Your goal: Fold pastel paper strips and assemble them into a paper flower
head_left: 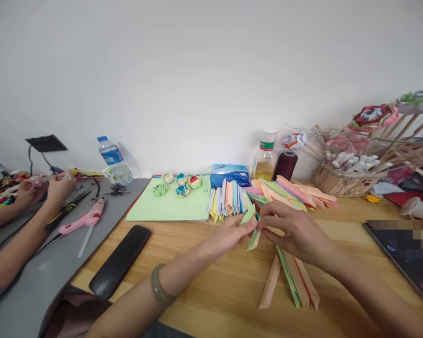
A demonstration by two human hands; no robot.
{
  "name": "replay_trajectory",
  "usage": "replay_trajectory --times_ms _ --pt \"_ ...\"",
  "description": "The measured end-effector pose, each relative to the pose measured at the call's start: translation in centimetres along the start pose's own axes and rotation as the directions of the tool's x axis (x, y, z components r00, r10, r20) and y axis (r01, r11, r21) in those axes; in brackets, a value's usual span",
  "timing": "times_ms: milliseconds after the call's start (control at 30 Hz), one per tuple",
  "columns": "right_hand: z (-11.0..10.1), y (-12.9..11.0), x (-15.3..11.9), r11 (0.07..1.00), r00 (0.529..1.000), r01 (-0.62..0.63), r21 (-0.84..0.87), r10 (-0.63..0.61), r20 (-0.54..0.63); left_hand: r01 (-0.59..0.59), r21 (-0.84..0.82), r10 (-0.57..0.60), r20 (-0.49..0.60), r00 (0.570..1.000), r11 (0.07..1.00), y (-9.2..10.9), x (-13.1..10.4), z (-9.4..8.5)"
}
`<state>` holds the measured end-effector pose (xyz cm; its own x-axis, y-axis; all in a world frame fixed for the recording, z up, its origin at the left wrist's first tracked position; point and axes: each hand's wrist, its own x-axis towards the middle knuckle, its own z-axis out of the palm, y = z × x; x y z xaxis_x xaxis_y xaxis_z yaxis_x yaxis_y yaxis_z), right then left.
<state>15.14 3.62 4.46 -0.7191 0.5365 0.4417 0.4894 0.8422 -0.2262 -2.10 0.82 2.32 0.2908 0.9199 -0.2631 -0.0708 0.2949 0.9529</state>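
Note:
Over the wooden table, my left hand (232, 231) pinches a folded light green paper strip (253, 241) between thumb and fingers. My right hand (294, 230) meets it from the other side, its fingers closed on the same strip. Just below, several folded peach and green strips (296, 281) lie spread, their upper ends hidden under my right hand. Behind my hands stands a bundle of folded strips (229, 199) in white, yellow, peach and blue. Flat pink, peach and green paper strips (303, 190) lie in a loose pile to its right.
Several small paper flowers (182, 190) rest on green paper sheets (169, 209). A black elongated case (120, 260) lies front left, a tablet (404, 263) at right. Bottles, a thread spool (286, 165) and a flower basket (341, 183) line the wall. Left, another person's hands work near a pink glue gun (83, 219).

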Motion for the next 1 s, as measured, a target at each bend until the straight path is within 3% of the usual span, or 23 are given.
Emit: replay_trajectory --times_ms 133,433,767,900,1000 --pt "0.1 0.1 -0.1 0.997 0.998 -0.065 -0.051 0.065 -0.014 -0.075 0.09 0.07 0.059 0.996 0.993 0.2 0.0 0.1" --pt "0.1 -0.2 -0.2 0.997 0.998 -0.043 -0.062 0.045 0.036 0.023 0.071 -0.021 -0.027 0.999 0.997 0.2 0.0 0.7" --pt "0.3 -0.1 -0.2 0.998 0.999 -0.032 -0.046 0.033 0.029 0.049 0.079 -0.05 0.019 0.999 0.996 0.3 0.0 0.3" --pt "-0.5 0.0 -0.1 0.993 0.995 -0.1 0.063 0.1 -0.001 0.074 0.043 -0.074 -0.008 0.997 0.996 0.1 0.2 0.0" --pt "-1.7 -0.1 -0.1 0.964 0.978 -0.173 0.204 0.144 0.148 0.062 0.028 -0.061 -0.058 0.996 0.998 0.0 0.4 -0.2"
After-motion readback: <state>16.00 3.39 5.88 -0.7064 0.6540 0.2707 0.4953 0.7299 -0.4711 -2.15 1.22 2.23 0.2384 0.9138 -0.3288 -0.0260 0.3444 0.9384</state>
